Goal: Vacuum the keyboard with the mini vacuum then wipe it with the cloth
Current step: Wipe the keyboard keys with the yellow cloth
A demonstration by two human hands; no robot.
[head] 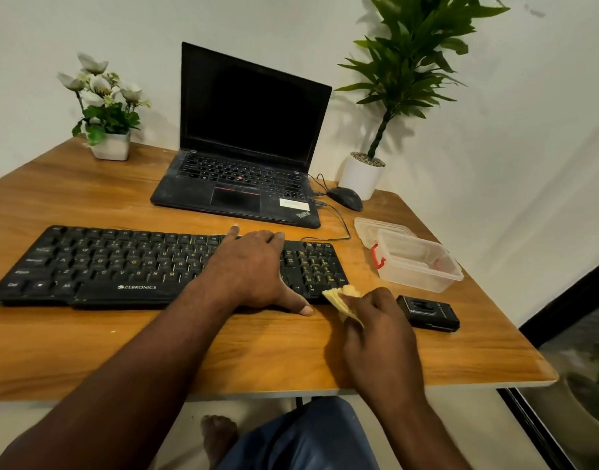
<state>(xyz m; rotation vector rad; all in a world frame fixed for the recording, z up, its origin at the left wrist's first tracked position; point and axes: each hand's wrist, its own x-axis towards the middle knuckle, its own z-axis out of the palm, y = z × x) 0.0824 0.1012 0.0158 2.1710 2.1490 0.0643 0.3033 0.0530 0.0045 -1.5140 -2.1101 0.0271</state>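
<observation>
Nearest of all is a knee (pixel 304 439) in blue cloth, with a bare foot (pixel 220 435) on the floor beside it, both under the front edge of the wooden desk (pixel 87 351); two bare forearms reach up over that edge.

The black keyboard (pixel 138 262) lies across the middle of the desk. The left hand (pixel 254 266) rests palm down on its right-hand part, between the letter keys and the number pad; its fingers are straight and slightly spread, the tips reaching the back edge of the keyboard, and the thumb lies on the desk against the front edge; it holds nothing.

The right hand (pixel 376 320) sits just off the keyboard's front right corner; its fingers are curled tight around a bunched yellow cloth (pixel 343 296), which sticks out from the fist and touches that corner by the number pad.

Just to the right of that hand lies a small black device, which I take to be the mini vacuum (pixel 427 313), though it is too dark to be sure; behind it stands a clear plastic container (pixel 420 266) with a red clasp.

Further back an open laptop (pixel 243 164) shows a dark screen; a mouse (pixel 344 197) lies at its right; a white flower pot (pixel 104 106) stands at the far left and a tall green plant (pixel 403 62) at the far right.
</observation>
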